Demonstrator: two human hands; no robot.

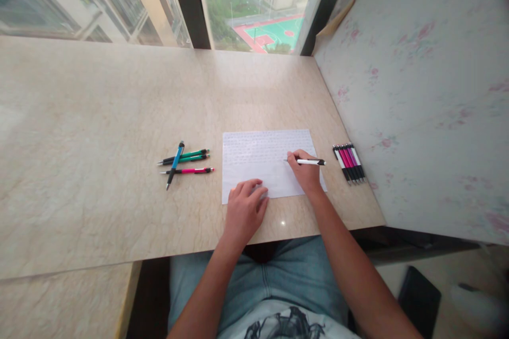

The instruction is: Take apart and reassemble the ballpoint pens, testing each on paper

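A white sheet of paper (258, 161) with lines of handwriting on its upper part lies on the marble tabletop (99, 169). My right hand (305, 172) is closed around a white pen with a black cap end (310, 162), its tip touching the paper's right side. My left hand (244, 209) lies flat on the paper's lower edge, fingers stretched and slightly spread, holding nothing.
Several loose pens (185, 163), blue, green and pink, lie left of the paper. A tidy row of pink and black pens (349, 162) lies to the right, near a marbled wall panel (417, 106). A window (254, 0) runs along the far edge.
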